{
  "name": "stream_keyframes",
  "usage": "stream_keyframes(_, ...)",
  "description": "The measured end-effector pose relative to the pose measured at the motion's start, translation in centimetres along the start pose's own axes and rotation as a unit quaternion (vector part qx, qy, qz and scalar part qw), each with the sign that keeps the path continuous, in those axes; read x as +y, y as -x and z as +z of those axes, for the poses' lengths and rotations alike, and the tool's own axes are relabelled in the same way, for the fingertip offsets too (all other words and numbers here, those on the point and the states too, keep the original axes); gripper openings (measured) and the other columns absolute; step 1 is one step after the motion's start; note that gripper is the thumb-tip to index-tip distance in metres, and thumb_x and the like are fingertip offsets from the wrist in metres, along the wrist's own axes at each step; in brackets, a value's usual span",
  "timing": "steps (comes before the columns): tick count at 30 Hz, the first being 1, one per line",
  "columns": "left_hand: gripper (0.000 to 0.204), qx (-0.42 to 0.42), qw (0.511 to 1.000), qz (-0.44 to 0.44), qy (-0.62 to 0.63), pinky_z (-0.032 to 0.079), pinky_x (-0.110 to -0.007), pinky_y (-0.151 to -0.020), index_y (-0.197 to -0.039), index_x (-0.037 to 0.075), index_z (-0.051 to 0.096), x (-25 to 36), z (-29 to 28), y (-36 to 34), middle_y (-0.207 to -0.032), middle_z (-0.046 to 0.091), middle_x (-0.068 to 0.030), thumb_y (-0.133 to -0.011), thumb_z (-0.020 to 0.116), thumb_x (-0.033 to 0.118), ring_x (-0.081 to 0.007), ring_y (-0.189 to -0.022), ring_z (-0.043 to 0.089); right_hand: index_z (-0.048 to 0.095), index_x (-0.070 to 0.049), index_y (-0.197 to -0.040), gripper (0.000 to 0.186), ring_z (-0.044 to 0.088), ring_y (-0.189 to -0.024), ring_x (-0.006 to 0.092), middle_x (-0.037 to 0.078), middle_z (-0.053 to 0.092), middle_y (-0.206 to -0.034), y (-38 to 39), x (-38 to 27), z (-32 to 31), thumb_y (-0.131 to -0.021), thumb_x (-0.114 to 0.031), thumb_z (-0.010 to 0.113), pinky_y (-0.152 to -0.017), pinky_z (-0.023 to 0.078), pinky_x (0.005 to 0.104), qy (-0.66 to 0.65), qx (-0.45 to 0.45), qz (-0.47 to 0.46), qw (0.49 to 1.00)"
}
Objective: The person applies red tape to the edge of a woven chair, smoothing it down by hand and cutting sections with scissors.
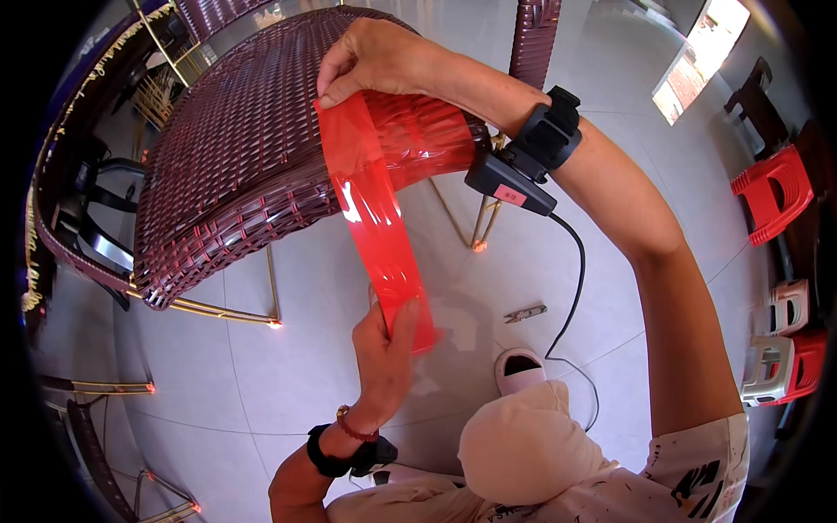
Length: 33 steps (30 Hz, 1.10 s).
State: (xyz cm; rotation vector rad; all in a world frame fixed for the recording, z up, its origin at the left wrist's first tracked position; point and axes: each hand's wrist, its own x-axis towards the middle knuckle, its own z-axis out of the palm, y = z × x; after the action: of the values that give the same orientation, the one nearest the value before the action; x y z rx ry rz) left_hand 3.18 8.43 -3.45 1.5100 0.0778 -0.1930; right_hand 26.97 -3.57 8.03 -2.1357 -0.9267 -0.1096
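A strip of glossy red plastic film [377, 222] hangs over the front edge of a brown woven chair seat [253, 122]. My right hand [370, 63] is closed, pinching the film's upper end against the weave. Lower down, my left hand [384, 349] grips the film near its bottom end and holds the strip stretched taut. More red film [423, 139] covers the seat's right front part, partly beneath my right forearm. My left fingertips are partly hidden behind the film.
Small snips [526, 314] lie on the tiled floor beside my pink shoe [516, 370]. A black device [514, 179] on my right wrist trails a cable [580, 261]. Stacked stools [772, 196] line the right side. Gold-coloured chair legs [275, 288] stand at the left.
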Motion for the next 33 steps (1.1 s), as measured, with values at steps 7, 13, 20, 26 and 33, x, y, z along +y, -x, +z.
stream_keyframes(7,0.028,0.001,1.000,0.003,0.000,0.051,-0.026,-0.058,-0.093,-0.004,0.056,0.0,0.0,-0.3,-0.069,0.054,-0.0034,-0.095,0.047,0.022,-0.0168,-0.063,0.063,0.072,-0.009,-0.081,0.020,0.057,-0.079,0.0157,0.002,0.060,-0.080,-0.1,1.0,-0.3,-0.066,-0.021,0.079,-0.073,0.044,0.0283,0.060,0.025,-0.067,0.996)
stream_keyframes(13,0.027,-0.010,0.999,-0.029,0.025,0.053,-0.027,-0.065,-0.097,-0.006,0.055,0.0,-0.2,-0.4,-0.086,0.054,-0.0053,-0.093,0.050,0.020,-0.0129,-0.069,0.058,0.072,-0.008,-0.081,0.025,0.060,-0.077,0.0184,0.005,0.064,-0.080,-0.6,1.5,-0.1,-0.064,-0.025,0.079,-0.073,0.046,0.0289,0.040,0.003,-0.052,0.998)
stream_keyframes(20,0.027,0.001,1.000,0.001,0.007,0.051,-0.026,-0.058,-0.090,-0.003,0.055,-0.4,0.0,-0.6,-0.070,0.055,-0.0038,-0.095,0.047,0.023,-0.0164,-0.064,0.063,0.072,-0.008,-0.082,0.032,0.063,-0.077,0.0222,0.009,0.068,-0.081,-0.5,1.6,-0.2,-0.060,-0.030,0.080,-0.072,0.049,0.0306,0.073,0.001,-0.073,0.995)
stream_keyframes(26,0.028,0.004,1.000,-0.008,0.014,0.050,-0.025,-0.057,-0.088,-0.002,0.055,-0.9,-0.1,-1.0,-0.070,0.056,-0.0037,-0.094,0.048,0.025,-0.0152,-0.063,0.063,0.070,-0.006,-0.082,0.029,0.057,-0.078,0.0174,0.003,0.059,-0.080,-0.3,1.4,-0.1,-0.062,-0.023,0.081,-0.070,0.046,0.0294,0.095,0.044,-0.049,0.993)
stream_keyframes(33,0.029,-0.011,0.999,-0.017,0.035,0.051,-0.025,-0.059,-0.094,-0.006,0.055,-0.5,-0.4,-1.1,-0.083,0.055,-0.0051,-0.093,0.049,0.023,-0.0136,-0.066,0.061,0.067,0.001,-0.088,0.012,0.063,-0.077,0.0218,0.010,0.066,-0.091,-0.2,0.8,-2.1,-0.078,-0.005,0.064,-0.073,0.049,0.0306,0.098,0.081,-0.036,0.991)
